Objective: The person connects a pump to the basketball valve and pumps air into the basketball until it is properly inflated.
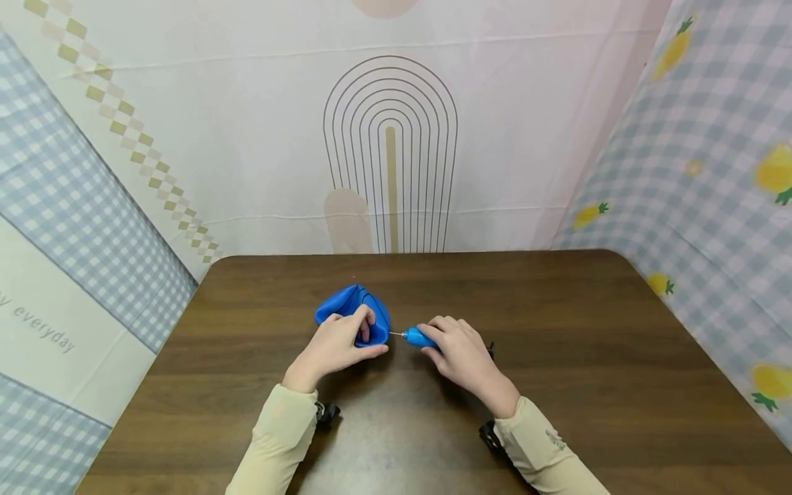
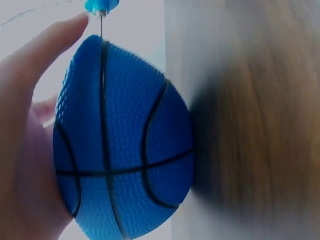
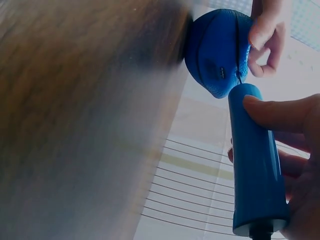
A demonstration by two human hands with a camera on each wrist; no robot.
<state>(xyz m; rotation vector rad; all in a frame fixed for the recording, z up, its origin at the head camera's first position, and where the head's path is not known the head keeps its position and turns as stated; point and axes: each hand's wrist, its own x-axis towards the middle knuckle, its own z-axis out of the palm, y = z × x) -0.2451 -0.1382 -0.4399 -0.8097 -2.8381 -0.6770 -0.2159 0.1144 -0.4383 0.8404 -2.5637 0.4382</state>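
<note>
A dented, partly deflated blue mini basketball with black seams rests on the table, its shape sagging in the left wrist view. My left hand holds it from the near side, thumb along its lower edge and fingers bent over it. My right hand grips the barrel of a blue hand pump, thumb near its front end. From the pump's tip a thin metal needle points left and meets the ball's edge. How far the needle goes in, I cannot tell. A black end of the pump shows beyond the right hand.
The brown wooden table has a far edge close to a patterned cloth backdrop. Checked cloth hangs on the right side, and more on the left. Black straps with small devices sit at both wrists.
</note>
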